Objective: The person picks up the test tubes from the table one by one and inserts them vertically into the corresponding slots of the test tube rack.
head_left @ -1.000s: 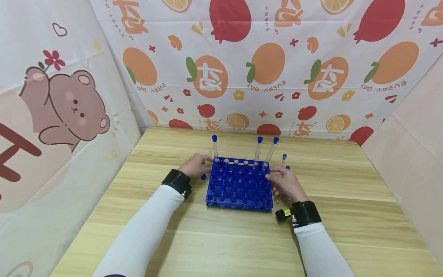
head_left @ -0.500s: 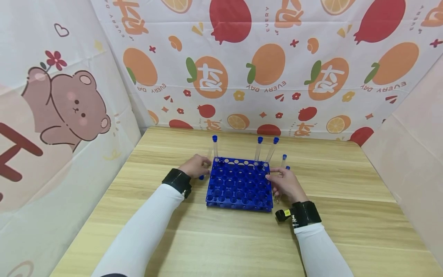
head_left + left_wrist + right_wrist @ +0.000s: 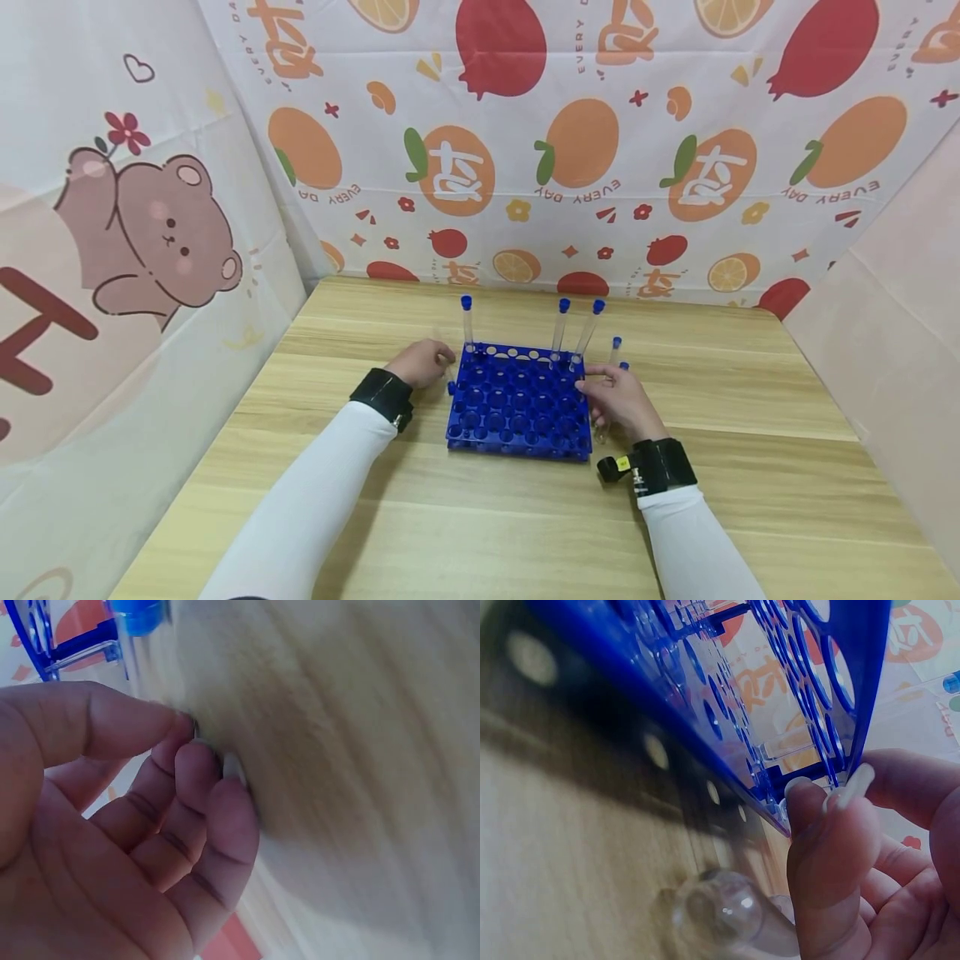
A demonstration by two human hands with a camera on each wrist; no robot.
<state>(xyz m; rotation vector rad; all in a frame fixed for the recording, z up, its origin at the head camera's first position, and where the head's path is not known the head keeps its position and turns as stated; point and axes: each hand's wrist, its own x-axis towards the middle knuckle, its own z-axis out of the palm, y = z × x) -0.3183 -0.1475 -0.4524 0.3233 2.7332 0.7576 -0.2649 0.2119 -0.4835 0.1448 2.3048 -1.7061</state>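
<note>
A blue test tube rack [image 3: 517, 408] with rows of round holes stands on the table. My left hand [image 3: 422, 364] is beside its left side, fingers and thumb curled round a clear test tube with a blue cap [image 3: 451, 387]. In the left wrist view, the tube's cap [image 3: 139, 616] shows beyond the thumb, while most of the tube is hidden behind the fingers. My right hand [image 3: 618, 398] grips the rack's right edge; in the right wrist view, thumb and fingers pinch its corner [image 3: 784, 780]. Three capped tubes, including a left one [image 3: 468, 325], stand in the rack's back row.
Blue-capped tubes [image 3: 616, 348] are right of the rack, partly behind the right hand. A clear rounded tube end [image 3: 720, 907] lies below that hand. Printed cloth [image 3: 577, 142] hangs behind the wooden table [image 3: 525, 533].
My left hand has drawn slightly away from the rack. The tube at its fingers has turned, its cap swinging toward the rack. The right hand and rack have stayed put.
</note>
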